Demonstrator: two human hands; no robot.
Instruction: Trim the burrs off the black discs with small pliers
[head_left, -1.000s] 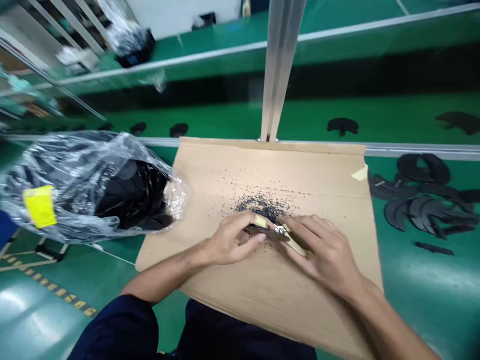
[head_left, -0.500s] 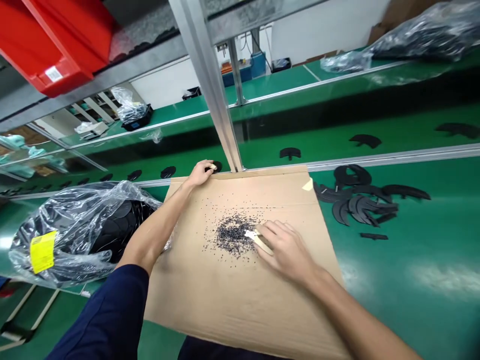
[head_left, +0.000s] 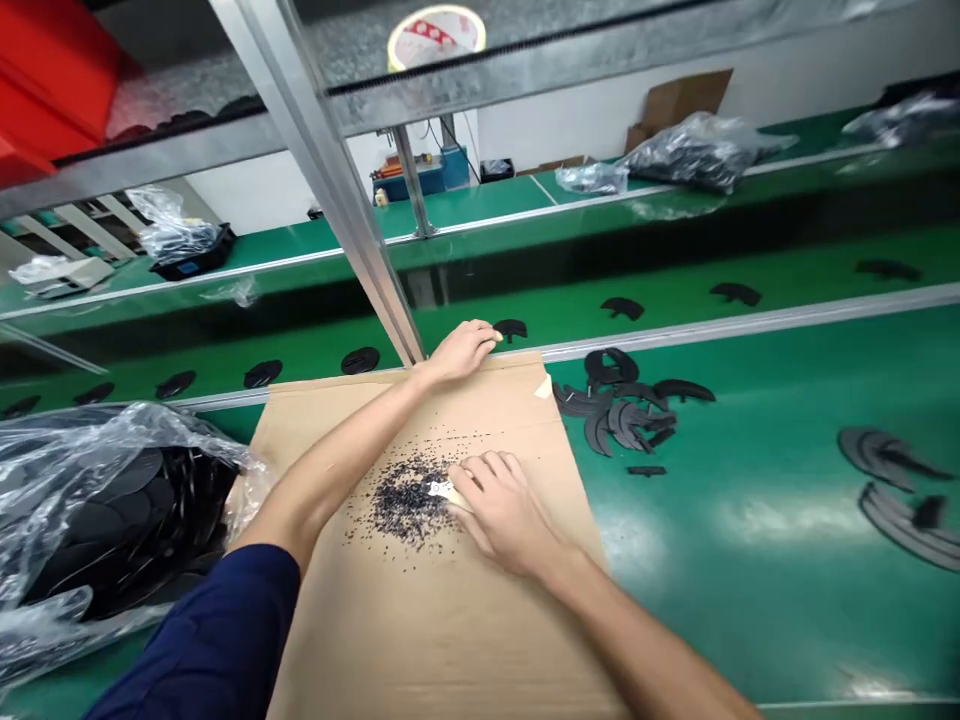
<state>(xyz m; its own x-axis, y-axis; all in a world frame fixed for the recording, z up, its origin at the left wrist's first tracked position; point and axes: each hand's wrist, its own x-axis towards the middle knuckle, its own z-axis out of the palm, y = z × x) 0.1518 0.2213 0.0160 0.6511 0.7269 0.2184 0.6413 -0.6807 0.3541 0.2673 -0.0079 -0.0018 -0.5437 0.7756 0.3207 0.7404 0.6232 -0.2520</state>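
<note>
My left hand point(head_left: 459, 351) reaches past the far edge of the cardboard sheet point(head_left: 450, 620), fingers curled together, tips on a flat black piece point(head_left: 512, 327) lying on the green belt. My right hand point(head_left: 504, 510) rests on the cardboard, closed round a small tan-handled cutter whose metal tip point(head_left: 439, 489) pokes out to the left. The tip touches a heap of tiny black trimmings point(head_left: 401, 500).
A clear plastic bag of black parts point(head_left: 97, 500) lies at the left. Heaps of curved black pieces point(head_left: 622, 410) point(head_left: 900, 485) sit on the green table at the right. A slanted aluminium post point(head_left: 337, 200) rises behind the cardboard. Single black pieces point(head_left: 360, 360) ride the belt.
My left hand left the cutter and reached to the belt with a black piece. My right hand stayed on the cardboard with the cutter. The view tilted up and shifted right.
</note>
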